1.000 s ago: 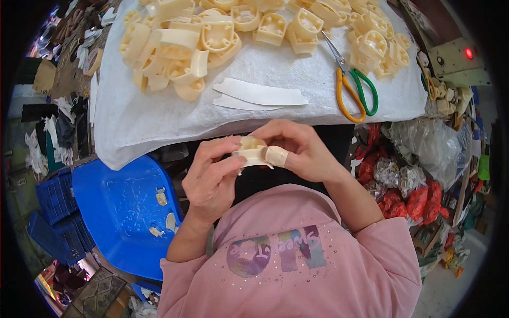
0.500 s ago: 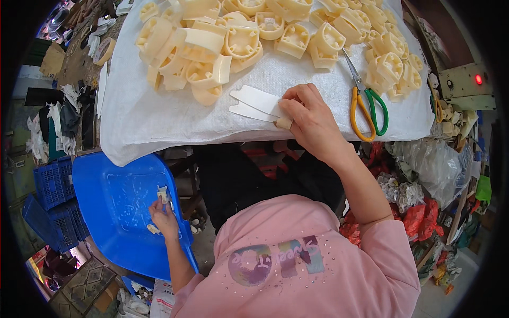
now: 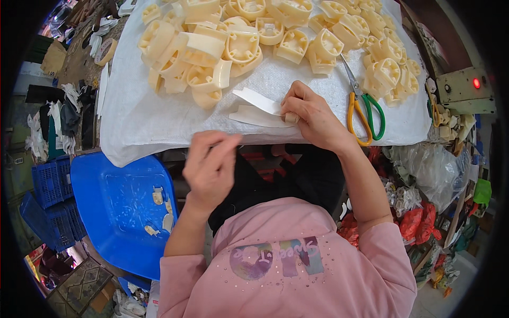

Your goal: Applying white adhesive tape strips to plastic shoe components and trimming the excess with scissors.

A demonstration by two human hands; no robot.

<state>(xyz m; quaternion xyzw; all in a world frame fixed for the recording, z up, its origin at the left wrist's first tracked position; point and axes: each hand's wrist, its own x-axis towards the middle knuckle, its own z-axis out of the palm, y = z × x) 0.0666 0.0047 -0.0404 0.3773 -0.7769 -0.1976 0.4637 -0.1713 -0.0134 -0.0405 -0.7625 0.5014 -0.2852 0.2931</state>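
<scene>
One white strip [image 3: 259,100] was pinched by its right end over the white cloth [image 3: 175,122], with a second strip [image 3: 257,117] just beside it. By judgement, the second strip could be dragged along or creased if it were caught under the thumb [image 3: 291,117]. The grip of the right hand [image 3: 316,117] was closed narrowly on the white strip; the left hand [image 3: 209,172] was blurred near the cloth's edge, and its grip could not be told. Beyond, cream plastic parts [image 3: 205,45] were heaped near the scissors [image 3: 351,114].
</scene>
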